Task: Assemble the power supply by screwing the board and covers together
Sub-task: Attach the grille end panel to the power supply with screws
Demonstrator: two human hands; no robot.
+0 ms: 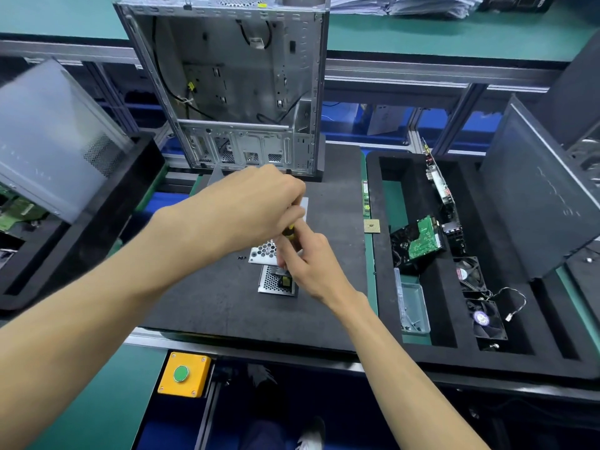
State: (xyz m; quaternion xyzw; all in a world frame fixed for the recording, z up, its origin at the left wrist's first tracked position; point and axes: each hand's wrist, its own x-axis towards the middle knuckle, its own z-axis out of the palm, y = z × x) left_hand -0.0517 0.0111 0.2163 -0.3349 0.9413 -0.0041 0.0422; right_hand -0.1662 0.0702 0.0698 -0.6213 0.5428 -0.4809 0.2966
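Near the middle of the dark surface (201,297), the left hand (250,209) has its grip clamped around a yellow-and-black screwdriver (289,232) held over the perforated metal power supply (276,280); the right hand (308,264) pinches the screwdriver's lower part just above that supply; two small screws (241,257) lie just left of it

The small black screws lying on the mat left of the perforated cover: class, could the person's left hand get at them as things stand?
Probably not at once: the left hand grips the screwdriver; otherwise the screws lie uncovered on the mat.
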